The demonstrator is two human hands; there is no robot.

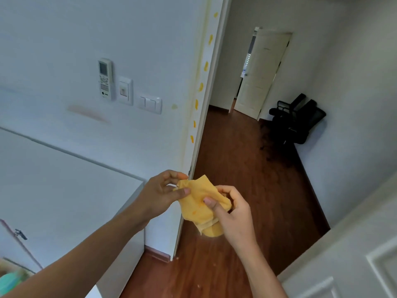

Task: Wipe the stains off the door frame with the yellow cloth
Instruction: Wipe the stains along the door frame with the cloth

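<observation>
Both my hands hold the yellow cloth point(198, 206) in front of me, low beside the door frame point(207, 87). My left hand point(163, 192) pinches the cloth's upper left corner between thumb and fingers. My right hand point(233, 209) grips its right side, thumb pressed on the top. The cloth is crumpled and hangs down between them, not touching the frame. The white frame runs up from near my hands to the top of the view and carries several yellow-orange stains point(200, 87) in a column. A fainter yellow smear point(174, 106) sits on the wall to its left.
A remote holder point(105, 79), a socket and a light switch point(150, 103) are on the wall at left. A white cabinet point(71, 190) stands below. Through the doorway lie a wooden floor point(236, 160), black office chairs point(296, 121) and a far open door point(260, 72). Another white door point(354, 261) is at lower right.
</observation>
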